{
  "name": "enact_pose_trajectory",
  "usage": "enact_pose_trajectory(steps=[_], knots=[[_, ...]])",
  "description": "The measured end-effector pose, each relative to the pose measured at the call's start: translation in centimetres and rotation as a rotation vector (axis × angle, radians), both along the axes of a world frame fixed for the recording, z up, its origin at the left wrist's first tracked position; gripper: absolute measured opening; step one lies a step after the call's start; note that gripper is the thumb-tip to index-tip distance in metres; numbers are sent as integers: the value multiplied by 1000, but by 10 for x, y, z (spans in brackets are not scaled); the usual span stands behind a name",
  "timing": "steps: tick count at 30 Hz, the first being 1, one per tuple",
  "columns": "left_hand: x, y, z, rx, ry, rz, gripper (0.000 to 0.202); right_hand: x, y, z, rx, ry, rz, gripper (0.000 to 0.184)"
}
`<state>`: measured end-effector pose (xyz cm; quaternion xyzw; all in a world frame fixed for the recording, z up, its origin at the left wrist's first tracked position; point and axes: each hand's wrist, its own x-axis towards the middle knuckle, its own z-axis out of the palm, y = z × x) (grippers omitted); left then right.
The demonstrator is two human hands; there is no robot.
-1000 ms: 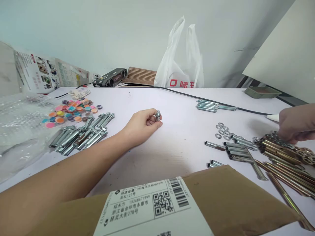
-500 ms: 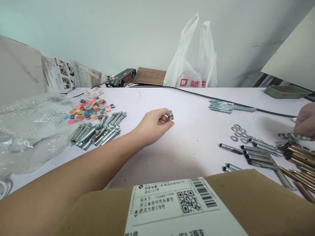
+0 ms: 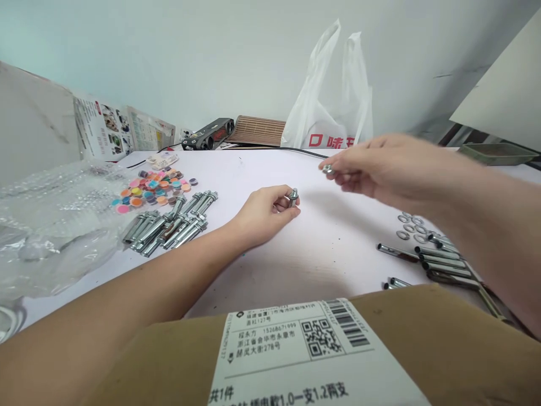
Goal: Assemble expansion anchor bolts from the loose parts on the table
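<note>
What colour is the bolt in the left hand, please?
Silver-grey; the bolt shows best in the head view.

The bolt (image 3: 293, 194) is a slim, silvery metal piece standing roughly upright between the thumb and fingers of the left hand (image 3: 268, 215), its narrow tip pointing up, a wider ring sitting around it just below that tip, and its lower part partly hidden by the fingers. The nut (image 3: 328, 169), small, shiny and silvery, is pinched at the fingertips of the right hand (image 3: 374, 169), apart from the bolt and off to its right, its exact tilt too small to tell.
</note>
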<state>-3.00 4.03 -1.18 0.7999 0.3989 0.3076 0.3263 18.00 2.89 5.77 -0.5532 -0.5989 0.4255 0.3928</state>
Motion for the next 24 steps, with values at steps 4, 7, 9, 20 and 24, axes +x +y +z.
enact_pose_trajectory(steps=[4, 7, 9, 20, 24], knots=[[1, 0, 1, 24, 18, -4, 10, -24, -2, -21, -6, 169, 50, 12], [1, 0, 1, 65, 29, -2, 8, -24, -4, -31, 27, 95, 89, 14], [2, 0, 1, 85, 31, 0, 8, -26, -5, -33, 18, 61, 139, 20], [3, 1, 2, 96, 71, 11, 14, -32, -3, -40, 208, -99, 246, 18], [3, 0, 2, 95, 71, 16, 16, -31, -3, -43, 298, -174, 200, 29]])
